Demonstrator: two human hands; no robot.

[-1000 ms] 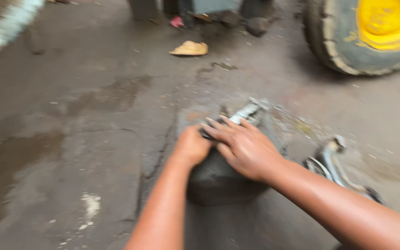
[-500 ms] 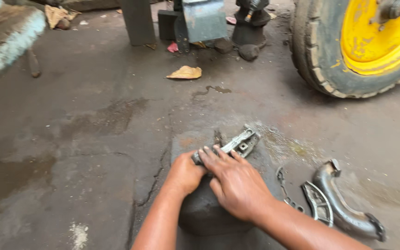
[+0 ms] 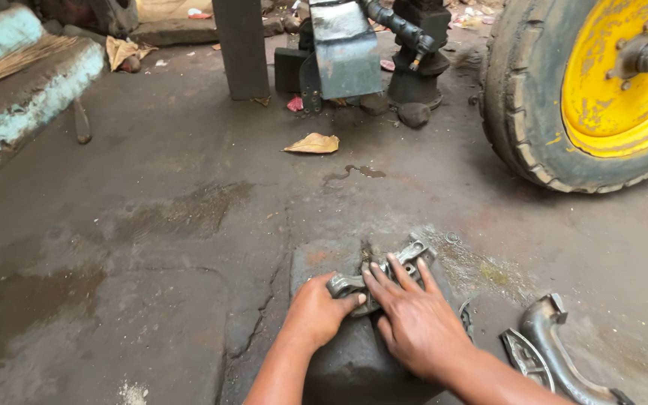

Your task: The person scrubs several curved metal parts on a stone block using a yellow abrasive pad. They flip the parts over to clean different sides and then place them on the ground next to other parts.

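1. The right hand (image 3: 414,326) lies flat, fingers spread wide across a grey metal bracket (image 3: 384,274), pressing it down rather than gripping it.
2. The left hand (image 3: 316,311) is curled, its fingertips closed on the near end of the same bracket.
3. The bracket rests on top of a dark block (image 3: 339,352), which sits on the stained concrete floor (image 3: 151,247); its far end reaches to the block's back edge.
4. Just right of the block lie a curved metal pipe (image 3: 556,349) and a flat ribbed metal piece (image 3: 525,356), close to the right forearm.
5. Farther off stand a large tyre with a yellow rim (image 3: 601,82), a dark machine frame (image 3: 339,45) and a dry leaf (image 3: 313,142).
6. Risk, as I judge it: the floor and block look oily, so the bracket could skid under the flat palm and pinch the left fingertips, or slide off the block's edge. A sweep of the right elbow could also knock the pipe.
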